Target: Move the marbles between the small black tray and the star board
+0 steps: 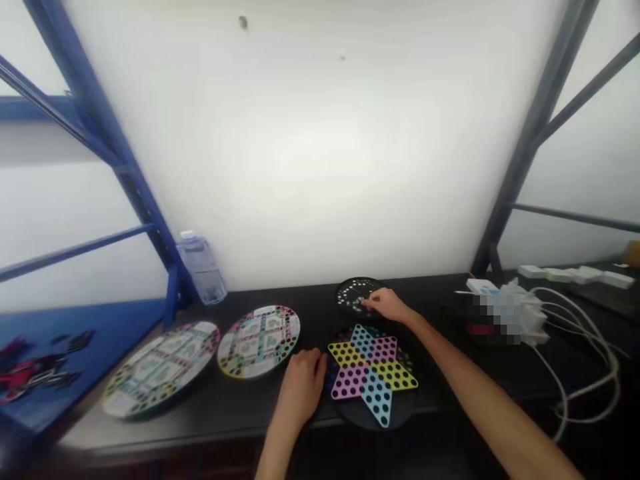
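A star-shaped Chinese checkers board [369, 367] with yellow, pink and blue points and dark round holes lies in front of me on a dark round base. Just left of it, my left hand [304, 380] rests with curled fingers by the board's edge; the inside of the fist is hidden. Behind the star, a black round tray [371, 316] carries many small whitish and yellowish pieces. My right hand [387, 305] reaches over its right part, fingertips pinched together at the pieces. Anything between those fingertips is too small to make out.
Two round printed game boards [259, 341] [163, 370] lie to the left. A clear plastic bottle [203, 268] leans near the wall by a blue rack post [120, 160]. White cables [613, 380] and a plastic bag [523, 310] sit on the right of the dark table [210, 413].
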A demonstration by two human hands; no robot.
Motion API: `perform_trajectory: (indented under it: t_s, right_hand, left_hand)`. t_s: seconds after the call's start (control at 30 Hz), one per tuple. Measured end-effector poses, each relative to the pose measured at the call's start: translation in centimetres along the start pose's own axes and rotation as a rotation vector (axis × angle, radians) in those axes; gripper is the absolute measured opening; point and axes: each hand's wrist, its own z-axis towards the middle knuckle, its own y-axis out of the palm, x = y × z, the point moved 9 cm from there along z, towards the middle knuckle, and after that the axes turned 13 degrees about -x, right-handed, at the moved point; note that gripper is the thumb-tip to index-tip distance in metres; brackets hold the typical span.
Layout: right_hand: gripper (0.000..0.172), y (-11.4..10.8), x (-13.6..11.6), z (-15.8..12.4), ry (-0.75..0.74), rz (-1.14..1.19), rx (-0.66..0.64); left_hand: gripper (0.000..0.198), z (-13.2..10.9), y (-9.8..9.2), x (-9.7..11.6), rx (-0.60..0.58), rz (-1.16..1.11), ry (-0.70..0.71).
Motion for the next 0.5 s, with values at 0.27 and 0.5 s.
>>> perform_trajectory:
  t_s: [0.27, 0.5]
  right_hand:
    - [0.045, 0.8, 0.2, -0.6, 0.091, -0.37, -0.097]
    - [0.053, 1.4, 0.0, -0.5, 0.127, -0.434, -0.144]
  left_hand:
    - [0.033, 0.0, 0.1, -0.2, 0.0, 0.009, -0.005]
    - [0.033, 0.0, 0.2, -0.2, 0.0, 0.013, -0.002]
